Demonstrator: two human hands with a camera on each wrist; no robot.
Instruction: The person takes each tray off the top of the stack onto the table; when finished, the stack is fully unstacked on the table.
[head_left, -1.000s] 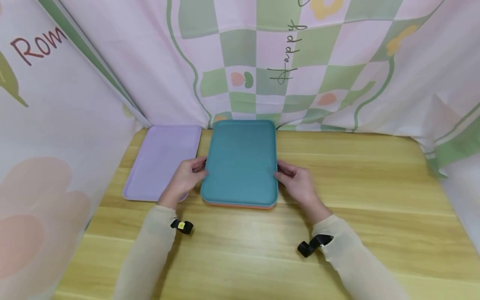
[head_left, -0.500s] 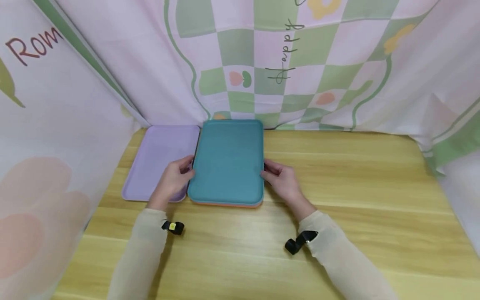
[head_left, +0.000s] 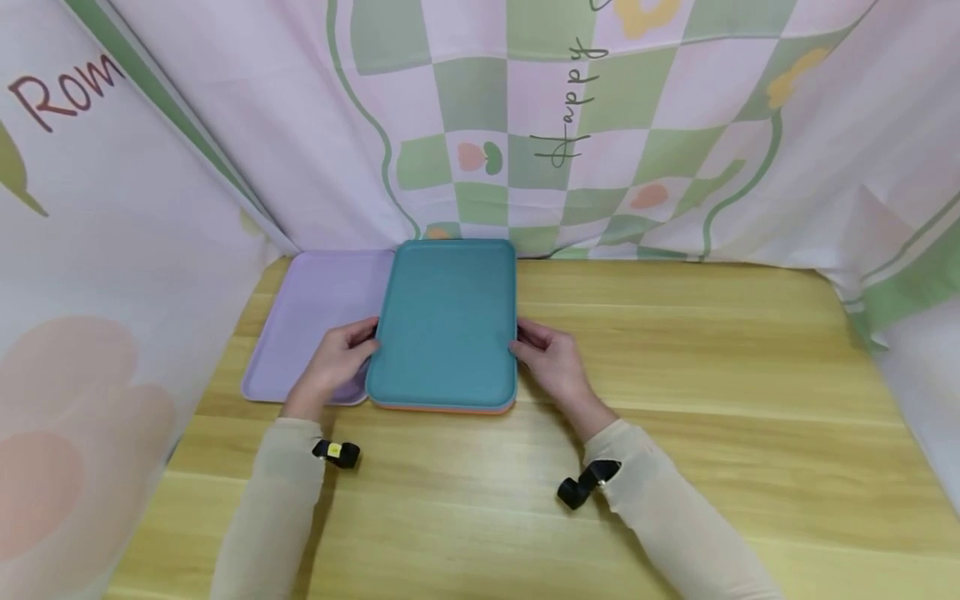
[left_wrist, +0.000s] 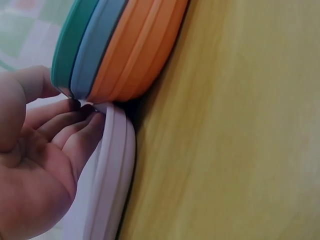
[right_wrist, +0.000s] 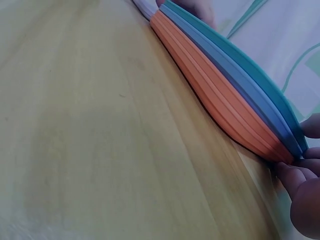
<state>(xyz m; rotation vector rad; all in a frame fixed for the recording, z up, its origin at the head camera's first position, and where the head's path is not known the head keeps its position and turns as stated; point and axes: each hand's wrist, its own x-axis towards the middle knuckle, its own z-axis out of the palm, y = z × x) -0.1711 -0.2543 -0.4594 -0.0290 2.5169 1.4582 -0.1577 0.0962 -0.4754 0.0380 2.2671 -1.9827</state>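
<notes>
Near the curtain (head_left: 547,125), at the far part of the wooden bench (head_left: 450,500), lies a stack of trays (right_wrist: 225,95) between two bare hands. Its top is a rectangular teal tray (head_left: 446,321); the wrist views show under it a blue tray (left_wrist: 96,47) and then an orange layer (left_wrist: 137,55), though I cannot tell if this is one tray or two. From the stack, the purple tray (head_left: 315,317) is at nine o'clock on the bench, and the teal edge covers part of its nearer side in the head view.

The left hand (head_left: 333,362) has a narrow grip on the stack's side at nine o'clock: the thumb is against the teal rim, the fingers are lower, close to the purple rim. The right hand (head_left: 551,362) also has a narrow grip, on the side at three o'clock.

In my judgement, the step in hand is positioning the stack as one block, with both hands. The next move seems to call for equal, level support from both sides, and for care at nine o'clock, where the purple rim could catch the orange layer or pinch the left fingers. Whether the stack rests fully on the bench, I cannot tell.
</notes>
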